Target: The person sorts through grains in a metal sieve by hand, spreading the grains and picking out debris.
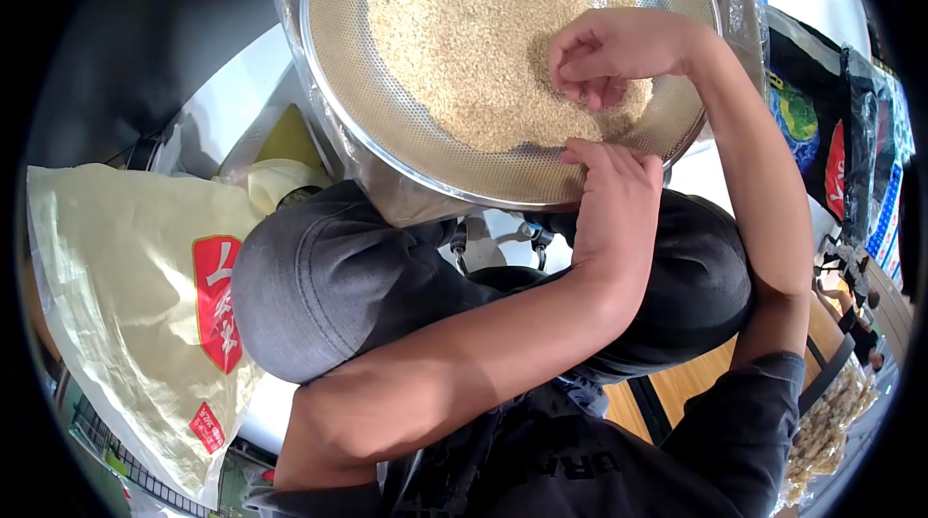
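Observation:
A wide round metal sieve [338,54] with a perforated bottom holds a broad heap of pale tan grain [464,44], perhaps rice. My right hand [623,49] is over the right part of the heap. Its fingers are curled inward close to the grain, and whatever they may hold is too small to make out. At the sieve's near rim, my left hand [619,175] reaches over the edge with fingers stretched out, their tips by the lower border of the heap. Clear plastic [382,185] lies under and around the sieve.
My knees [300,276] are just below the sieve. On the left stands a large cream bag [126,286] with red labels. Dark and colourful packages [822,131] are at the right, and a clear bag of brownish pieces [826,421] sits lower right. Another person [865,334] shows small at the far right.

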The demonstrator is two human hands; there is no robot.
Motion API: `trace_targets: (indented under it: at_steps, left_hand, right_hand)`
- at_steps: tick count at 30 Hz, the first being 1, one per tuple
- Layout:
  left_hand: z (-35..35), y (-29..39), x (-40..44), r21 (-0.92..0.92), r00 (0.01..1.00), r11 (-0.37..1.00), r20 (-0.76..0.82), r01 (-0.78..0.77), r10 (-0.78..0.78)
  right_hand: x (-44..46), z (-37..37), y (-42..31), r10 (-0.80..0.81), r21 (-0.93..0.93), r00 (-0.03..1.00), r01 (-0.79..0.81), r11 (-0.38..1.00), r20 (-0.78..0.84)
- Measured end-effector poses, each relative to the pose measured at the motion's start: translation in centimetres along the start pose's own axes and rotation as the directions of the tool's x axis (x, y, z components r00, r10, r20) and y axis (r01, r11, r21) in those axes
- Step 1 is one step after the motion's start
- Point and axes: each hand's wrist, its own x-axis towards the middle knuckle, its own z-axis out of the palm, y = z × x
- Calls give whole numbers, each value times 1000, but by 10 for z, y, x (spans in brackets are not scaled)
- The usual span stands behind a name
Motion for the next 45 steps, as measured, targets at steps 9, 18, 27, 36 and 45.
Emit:
trace_targets:
  at_steps: [9,18,27,36,45]
  left_hand:
    - [1,5,4,-47,994,998,100,-30,35]
    - [-2,4,3,-23,993,999,112,-35,37]
    - [1,4,2,-13,999,999,21,31,-31]
    - [0,5,2,-4,999,1000,30,27,-26]
    - [-1,3,0,-5,999,1000,40,20,-20]
  right_hand:
    - [36,15,7,-299,316,933,351,882,-200]
    - [40,0,10,-116,396,705,517,759,-700]
    - [34,16,11,-491,-259,837,432,864,-242]
    - [30,20,6,-509,-492,808,328,806,-295]
    - [34,23,3,-524,-512,778,311,801,-347]
